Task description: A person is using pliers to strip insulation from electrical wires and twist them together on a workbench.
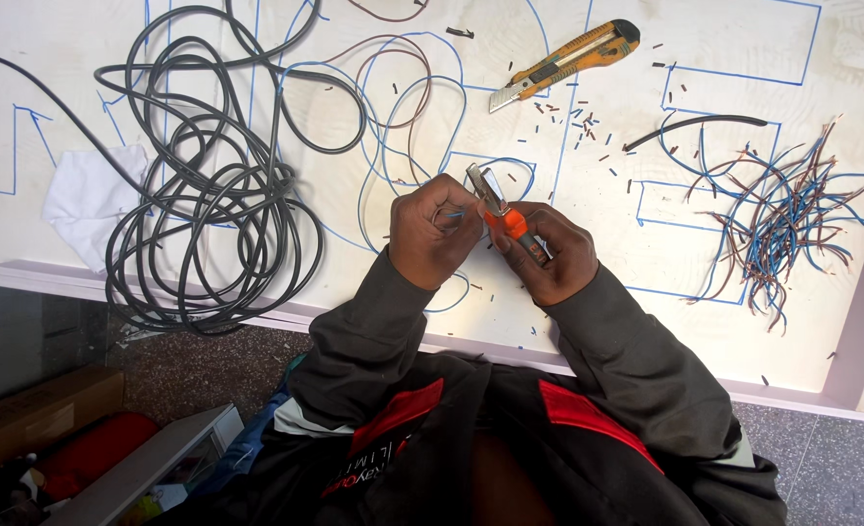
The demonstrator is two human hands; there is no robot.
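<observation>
Gripping orange-handled pliers (498, 206) in right hand (545, 251), left hand (433, 234) pinching blue wire (454, 213) at their tip

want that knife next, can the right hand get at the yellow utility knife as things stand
Probably not right away: the right hand is gripping orange-handled pliers. The utility knife lies uncovered on the table beyond.

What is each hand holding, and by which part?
Right hand holds pliers by the orange handles; left hand pinches a blue wire near its end.
</observation>
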